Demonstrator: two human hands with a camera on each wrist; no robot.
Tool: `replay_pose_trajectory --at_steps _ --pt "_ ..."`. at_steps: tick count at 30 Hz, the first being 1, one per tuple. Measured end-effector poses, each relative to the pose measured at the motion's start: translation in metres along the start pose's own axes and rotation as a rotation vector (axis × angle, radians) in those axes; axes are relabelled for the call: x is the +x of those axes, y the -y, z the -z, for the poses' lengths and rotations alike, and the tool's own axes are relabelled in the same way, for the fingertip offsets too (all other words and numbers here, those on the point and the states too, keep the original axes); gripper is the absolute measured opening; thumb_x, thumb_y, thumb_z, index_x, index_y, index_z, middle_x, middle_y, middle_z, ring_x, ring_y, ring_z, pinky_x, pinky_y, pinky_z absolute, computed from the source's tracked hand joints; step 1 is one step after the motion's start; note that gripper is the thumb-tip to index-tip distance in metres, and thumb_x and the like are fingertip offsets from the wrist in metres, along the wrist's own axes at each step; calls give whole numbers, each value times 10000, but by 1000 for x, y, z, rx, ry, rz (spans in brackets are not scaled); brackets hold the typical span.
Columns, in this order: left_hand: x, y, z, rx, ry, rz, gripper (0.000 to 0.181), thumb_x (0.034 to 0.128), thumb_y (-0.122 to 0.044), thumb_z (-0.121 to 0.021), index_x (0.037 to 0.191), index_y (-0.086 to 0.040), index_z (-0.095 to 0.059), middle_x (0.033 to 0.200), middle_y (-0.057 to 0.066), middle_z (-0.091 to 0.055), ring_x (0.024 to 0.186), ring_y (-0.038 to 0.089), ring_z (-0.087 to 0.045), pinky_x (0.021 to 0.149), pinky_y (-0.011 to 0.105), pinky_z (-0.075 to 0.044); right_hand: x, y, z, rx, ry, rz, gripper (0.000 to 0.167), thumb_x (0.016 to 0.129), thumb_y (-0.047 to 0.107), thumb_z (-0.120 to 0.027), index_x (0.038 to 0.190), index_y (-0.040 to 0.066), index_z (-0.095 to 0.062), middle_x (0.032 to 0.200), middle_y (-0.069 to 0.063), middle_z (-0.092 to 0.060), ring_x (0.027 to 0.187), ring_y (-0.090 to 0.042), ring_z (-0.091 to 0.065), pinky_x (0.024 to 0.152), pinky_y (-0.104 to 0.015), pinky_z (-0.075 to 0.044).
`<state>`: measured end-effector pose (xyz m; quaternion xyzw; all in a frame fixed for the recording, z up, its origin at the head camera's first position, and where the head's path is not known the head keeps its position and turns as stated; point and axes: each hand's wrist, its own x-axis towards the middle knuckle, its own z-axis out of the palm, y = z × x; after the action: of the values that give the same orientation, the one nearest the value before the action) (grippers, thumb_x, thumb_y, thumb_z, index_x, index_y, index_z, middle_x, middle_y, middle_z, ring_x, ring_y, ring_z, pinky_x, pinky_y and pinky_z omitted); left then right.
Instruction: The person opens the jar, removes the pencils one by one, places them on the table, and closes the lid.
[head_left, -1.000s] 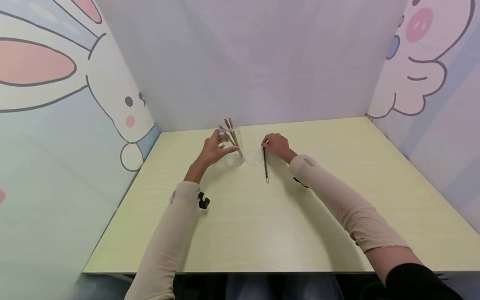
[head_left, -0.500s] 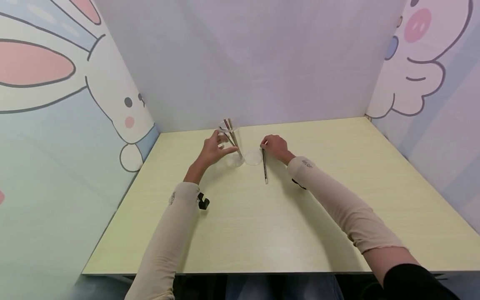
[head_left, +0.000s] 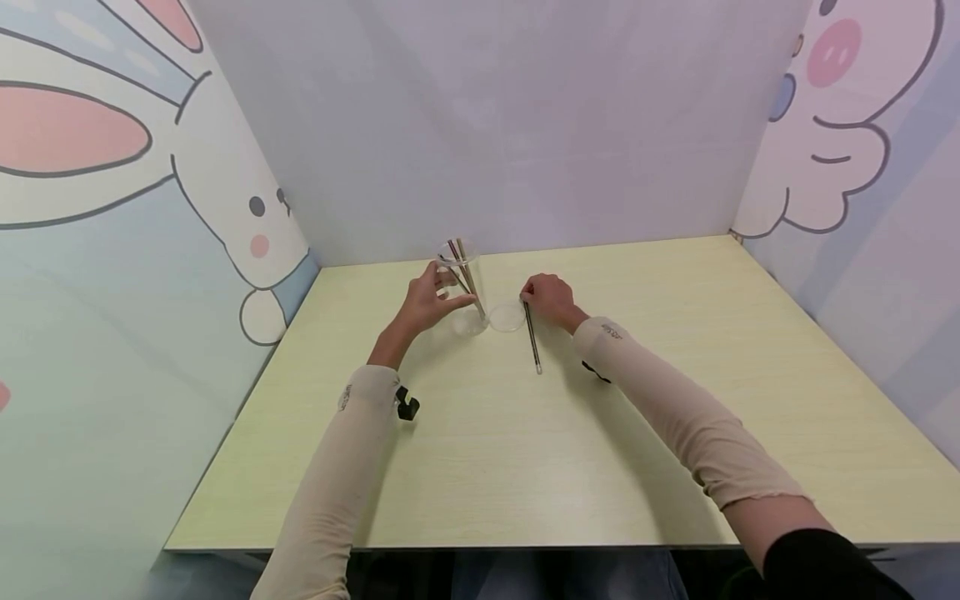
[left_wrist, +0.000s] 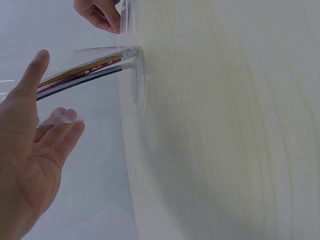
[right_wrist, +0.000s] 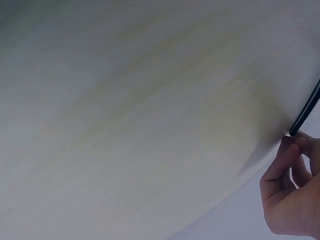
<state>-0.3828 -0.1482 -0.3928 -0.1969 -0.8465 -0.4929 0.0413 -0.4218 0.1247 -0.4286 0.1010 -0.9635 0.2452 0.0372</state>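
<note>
Clear cup [head_left: 469,323], pencils [left_wrist: 85,74] leaning inside: my left hand [head_left: 425,303], fingers curved round, likely steadying. Dark pencil [head_left: 532,337]: my right hand [head_left: 550,298], fingers clamped on far end, presumably for control.

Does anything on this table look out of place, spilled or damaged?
Nothing looks spilled or damaged. Only the dark pencil seems out of place: it's outside the clear cup holding the other pencils, though the right hand pinches its end. A clear round piece, perhaps a lid, lies beside the cup.
</note>
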Motion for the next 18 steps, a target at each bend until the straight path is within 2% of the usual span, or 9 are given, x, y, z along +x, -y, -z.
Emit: replay_pose_trajectory --at_steps 9,18 --pt "2 1 -2 7 -7 2 771 865 -284 -881 1448 -73 -424 1385 187 -635 1366 320 -561 1108 424 -523 -2 -1 2 25 -35 15 231 1052 224 -640 1149 54 -765 1128 -106 -751 1014 -277 -691 864 -452 -593" --pt "2 1 -2 -4 -5 5 793 864 -283 -882 1471 -83 -413 1385 192 -633 1371 328 -555 1117 446 -514 4 6 13 -34 -28 12 278 1035 262 -662 1196 59 -761 1174 -94 -758 1022 -262 -703 834 -432 -601"
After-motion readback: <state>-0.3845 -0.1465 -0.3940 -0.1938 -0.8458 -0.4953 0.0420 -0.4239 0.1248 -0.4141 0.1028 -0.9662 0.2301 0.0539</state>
